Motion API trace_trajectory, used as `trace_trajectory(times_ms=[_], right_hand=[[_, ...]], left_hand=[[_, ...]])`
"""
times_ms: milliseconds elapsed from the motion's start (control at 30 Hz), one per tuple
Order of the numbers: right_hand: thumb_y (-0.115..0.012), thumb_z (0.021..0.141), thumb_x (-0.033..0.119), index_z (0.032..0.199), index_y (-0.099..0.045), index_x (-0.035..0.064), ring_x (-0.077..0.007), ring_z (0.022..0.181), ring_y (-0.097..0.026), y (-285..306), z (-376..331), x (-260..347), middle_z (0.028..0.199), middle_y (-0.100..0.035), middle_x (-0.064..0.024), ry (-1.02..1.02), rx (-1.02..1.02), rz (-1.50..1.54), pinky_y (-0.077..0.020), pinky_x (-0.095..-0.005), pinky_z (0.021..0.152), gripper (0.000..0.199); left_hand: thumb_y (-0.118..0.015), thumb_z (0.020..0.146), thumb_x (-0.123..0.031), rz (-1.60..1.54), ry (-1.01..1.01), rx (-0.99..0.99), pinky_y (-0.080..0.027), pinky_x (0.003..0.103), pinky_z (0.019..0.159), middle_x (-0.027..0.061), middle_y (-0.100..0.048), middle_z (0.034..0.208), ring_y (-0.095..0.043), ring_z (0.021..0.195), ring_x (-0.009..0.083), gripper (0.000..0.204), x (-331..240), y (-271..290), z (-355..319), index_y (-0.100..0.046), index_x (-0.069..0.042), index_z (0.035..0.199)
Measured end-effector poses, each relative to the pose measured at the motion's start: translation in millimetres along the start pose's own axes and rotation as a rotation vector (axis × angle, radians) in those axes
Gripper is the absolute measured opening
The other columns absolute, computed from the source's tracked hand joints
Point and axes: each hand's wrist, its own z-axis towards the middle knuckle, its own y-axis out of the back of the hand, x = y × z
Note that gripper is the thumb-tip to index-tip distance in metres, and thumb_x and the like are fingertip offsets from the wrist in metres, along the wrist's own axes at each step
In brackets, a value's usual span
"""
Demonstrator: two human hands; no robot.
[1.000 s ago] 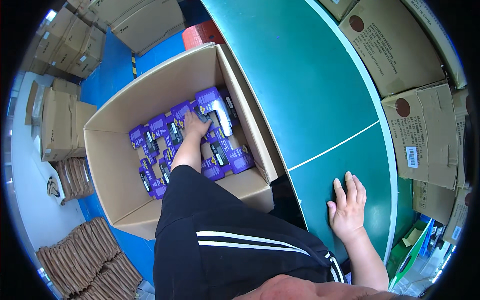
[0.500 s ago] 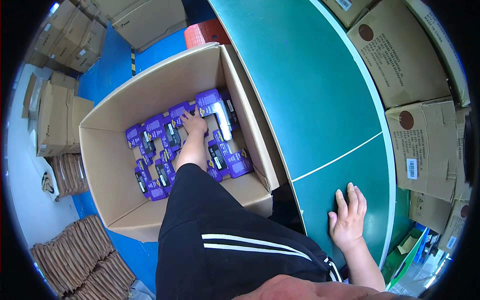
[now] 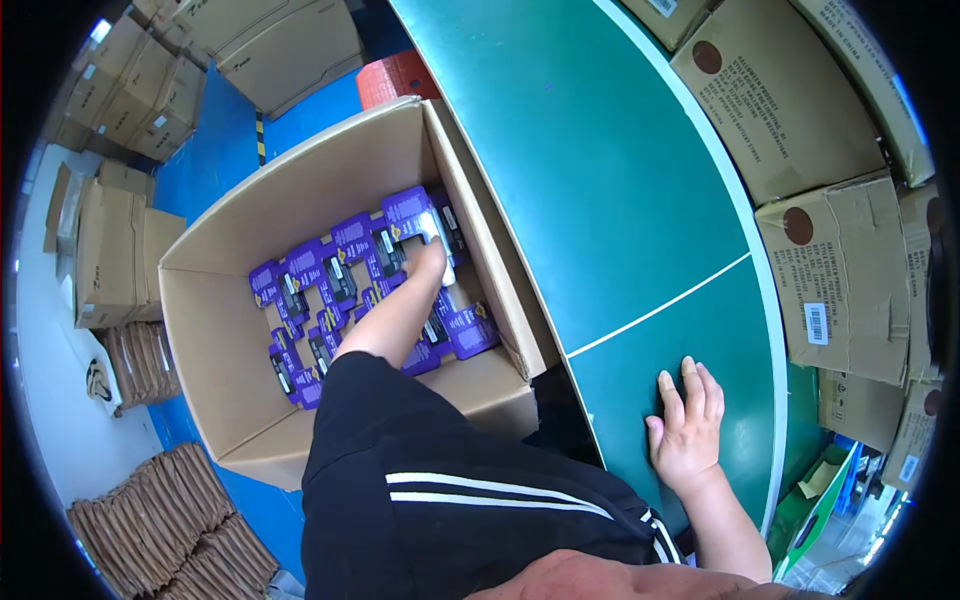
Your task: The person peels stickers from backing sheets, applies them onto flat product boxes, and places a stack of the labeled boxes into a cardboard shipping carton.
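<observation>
My left hand [image 3: 428,262] reaches down into a large open cardboard box [image 3: 215,340]. It is at the right-hand group of purple packages, against a purple package with a shiny strip [image 3: 407,203]. Its fingers point down among the packages and are mostly hidden, so a grip cannot be made out. Several more purple packages with dark inserts [image 3: 340,280] lie in staggered rows on the box bottom, with gaps between them. My right hand [image 3: 688,430] lies flat on the green table [image 3: 600,200], fingers apart and holding nothing.
The box stands against the table's left edge. Cardboard cartons [image 3: 825,275] are stacked beyond the table's right edge. Bundles of flattened cardboard [image 3: 150,510] lie at lower left, and more cartons [image 3: 110,240] stand at left. A red object [image 3: 395,80] sits behind the box.
My left hand has moved to the right inside the box, uncovering the package it was over. The whole view has shifted slightly. My right hand still rests on the table.
</observation>
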Motion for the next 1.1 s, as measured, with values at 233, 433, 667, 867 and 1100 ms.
trace_trajectory(times_ms=[233,433,667,867,1100], right_hand=[[-0.066,0.086,0.03,0.134,-0.055,0.0071,-0.042,0.132,-0.042,4.3,-6.5,1.3,0.146,-0.042,-0.0241,-0.015,-0.005,-0.028,-0.033,-0.0534,0.11,0.055],[-0.063,0.091,0.028,0.137,-0.053,0.0085,-0.0355,0.131,-0.047,21.0,-1.1,0.5,0.145,-0.047,-0.0186,-0.003,-0.02,0.107,-0.0373,-0.045,0.11,0.051],[-0.061,0.088,0.016,0.124,-0.057,0.0092,-0.0262,0.12,-0.055,258.9,-23.2,42.4,0.135,-0.054,-0.01,0.104,-0.004,-0.089,-0.0461,-0.0354,0.1,0.037],[-0.064,0.085,0.016,0.119,-0.06,0.0076,-0.0247,0.105,-0.056,286.2,-72.6,101.4,0.121,-0.057,-0.0092,-0.137,0.006,-0.234,-0.047,-0.0342,0.088,0.035],[-0.066,0.081,0.015,0.113,-0.064,0.0058,-0.023,0.088,-0.059,314.2,-159.3,101.2,0.105,-0.062,-0.0083,-0.409,0.047,-0.345,-0.0481,-0.0329,0.075,0.033]], left_hand=[[-0.052,0.091,-0.04,0.047,-0.27,-0.418,-0.044,0.044,0.102,0.0203,-0.066,0.12,-0.06,0.112,0.0368,0.052,-41.7,-6.8,-27.8,-0.064,-0.002,0.124],[-0.057,0.089,-0.029,0.213,-0.725,-0.58,-0.044,0.043,0.101,0.018,-0.065,0.119,-0.06,0.112,0.0354,0.043,-28.3,9.3,-40.6,-0.062,-0.004,0.123],[-0.063,0.086,-0.012,0.044,-1.576,-0.704,-0.044,0.039,0.1,0.0153,-0.065,0.117,-0.059,0.109,0.032,0.035,1.1,45.4,-122.7,-0.061,-0.004,0.12],[-0.064,0.082,-0.006,0.754,-1.811,0.395,-0.053,0.043,0.087,0.0149,-0.071,0.109,-0.067,0.097,0.0277,0.024,85.1,-44.0,-393.9,-0.076,-0.006,0.103],[-0.072,0.086,-0.025,1.323,-2.069,1.293,-0.048,0.041,0.097,0.0152,-0.063,0.124,-0.06,0.112,0.0306,0.048,185.4,-123.5,-422.0,-0.06,-0.003,0.127]])
